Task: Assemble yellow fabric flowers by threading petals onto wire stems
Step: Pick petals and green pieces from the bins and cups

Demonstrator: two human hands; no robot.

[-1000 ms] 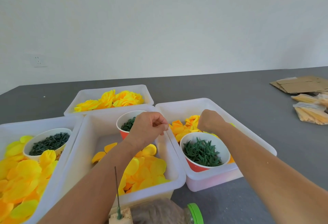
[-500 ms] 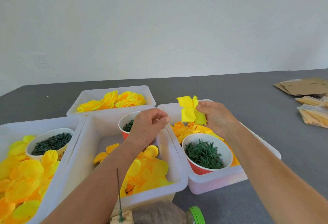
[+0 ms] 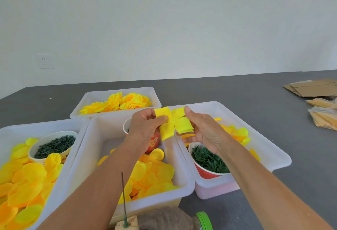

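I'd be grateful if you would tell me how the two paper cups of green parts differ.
The left cup is pale outside and holds thin dark green sticks; the right cup is red outside and holds spiky, leaf-shaped green pieces. The left cup sits among loose yellow petals; the right cup stands at its bin's near end. Both are white inside.

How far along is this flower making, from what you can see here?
Some looks done: finished yellow flowers fill the far bin. In hand: the left hand and right hand pinch one four-lobed petal piece, held above the bins, not on a stem. Left: the upright wire stem near the front edge is bare, and many loose petals wait in the middle bin.
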